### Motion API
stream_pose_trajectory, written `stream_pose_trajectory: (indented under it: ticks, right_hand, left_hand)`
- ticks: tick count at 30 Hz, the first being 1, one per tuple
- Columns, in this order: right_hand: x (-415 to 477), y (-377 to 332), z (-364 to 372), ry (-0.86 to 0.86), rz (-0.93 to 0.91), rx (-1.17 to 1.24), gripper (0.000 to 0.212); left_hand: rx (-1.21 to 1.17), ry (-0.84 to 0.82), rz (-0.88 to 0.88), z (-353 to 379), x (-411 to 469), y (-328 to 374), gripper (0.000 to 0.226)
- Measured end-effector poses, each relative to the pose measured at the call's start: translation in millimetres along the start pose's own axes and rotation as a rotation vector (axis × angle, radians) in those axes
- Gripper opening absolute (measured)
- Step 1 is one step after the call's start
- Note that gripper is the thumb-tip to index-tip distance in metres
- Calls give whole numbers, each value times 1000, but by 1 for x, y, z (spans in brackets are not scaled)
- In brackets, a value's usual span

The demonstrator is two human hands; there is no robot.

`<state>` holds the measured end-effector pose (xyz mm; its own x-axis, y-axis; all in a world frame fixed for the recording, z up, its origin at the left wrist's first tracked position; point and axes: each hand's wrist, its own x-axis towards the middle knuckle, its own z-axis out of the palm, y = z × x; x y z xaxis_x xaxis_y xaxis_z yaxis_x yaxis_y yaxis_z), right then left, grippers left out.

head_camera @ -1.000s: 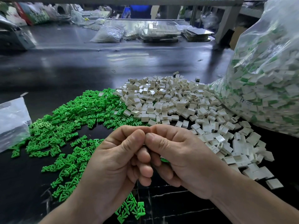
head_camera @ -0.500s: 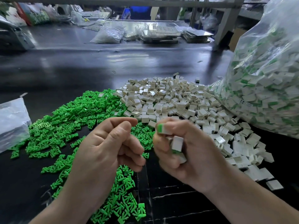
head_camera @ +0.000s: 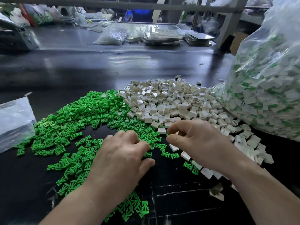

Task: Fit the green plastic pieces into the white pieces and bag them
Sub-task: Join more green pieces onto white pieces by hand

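You are looking at bright green pieces [head_camera: 78, 117] spreading beside creamy white pieces [head_camera: 170, 101] on a glossy black table [head_camera: 81, 70] that is reflecting pale light, while the clear bag [head_camera: 267, 88] on your right is showing white speckled with green through its hazy plastic.

You're facing a glossy black worktop [head_camera: 81, 70] that runs back into a crowded workshop.
Overhead light smears a pale glare [head_camera: 129, 57] across the dark surface. Along the far edge you've got a lumpy clear bag [head_camera: 112, 37], and just right of it a stack of clear trays [head_camera: 162, 36]. A grey machine [head_camera: 14, 39] sits at far left. A grey metal bar [head_camera: 97, 4] crosses the top, and a slanted grey post [head_camera: 227, 25] comes down at right, with a cardboard box [head_camera: 235, 41] beside it. Something blue [head_camera: 139, 13] shows behind, too blurred to name.
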<state>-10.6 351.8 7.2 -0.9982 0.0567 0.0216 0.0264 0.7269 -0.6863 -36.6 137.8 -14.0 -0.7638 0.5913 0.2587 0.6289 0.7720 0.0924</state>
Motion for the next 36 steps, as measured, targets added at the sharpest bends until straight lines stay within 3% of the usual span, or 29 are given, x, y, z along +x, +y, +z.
stream_pose_trajectory:
  ticks: [4,8,17,20,24,26,29,32,33,36]
  right_hand:
    - [5,-7,2,-14,62,-417,25]
    - [10,-8,1,-147,58,-619,24]
    - [2,-7,-1,-222,-3,-622,30]
    - [5,-7,2,-250,-15,-648,31]
    - [5,-7,8,-207,-113,-638,29]
    - [1,-4,7,-124,-158,-500,24]
    - [-2,-1,0,-72,-110,81,19]
    - [-5,-7,-3,-279,-4,770,8]
    - [-5,-8,-1,-329,21,909,2]
    - [-3,-11,3,-448,55,1148,13]
  left_hand:
    - [1,-10,46,6,0,0,18]
    - [-28,5,46,4,1,1,11]
    - [-165,73,-3,2,-1,6,9]
    - [-192,87,-40,0,-2,7,18]
    - [-277,109,-76,-1,-2,7,19]
    - [-429,135,-136,-2,-3,7,15]
    - [-776,210,-292,-5,-4,6,10]
    - [-1024,228,-373,-8,-3,5,13]
    - [-1069,235,-377,-9,-2,5,15]
    - [-1185,266,-397,-10,-2,4,20]
